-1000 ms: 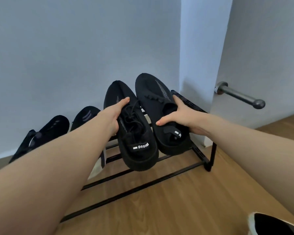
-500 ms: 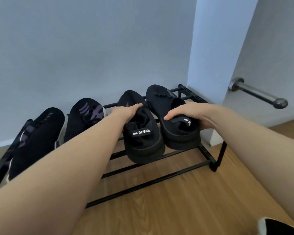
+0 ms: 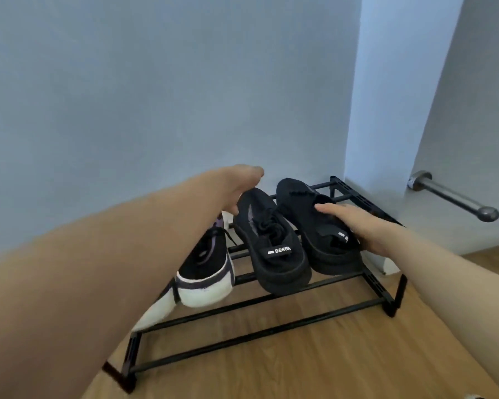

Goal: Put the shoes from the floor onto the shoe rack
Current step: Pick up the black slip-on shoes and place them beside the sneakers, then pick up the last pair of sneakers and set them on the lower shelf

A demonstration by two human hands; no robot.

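A pale blue-grey wall [image 3: 133, 82] fills the upper left and centre of the frame. A lighter wall corner [image 3: 386, 96] juts forward at upper right. A metal rod with a rounded end [image 3: 455, 197] sticks out at right. Wooden floor [image 3: 314, 361] spans the bottom.

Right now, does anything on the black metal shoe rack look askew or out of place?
Nothing much: the two black knit sneakers sit side by side, toes to the wall, on the black metal shoe rack. The black sneaker with a white heel sits slightly angled beside them.
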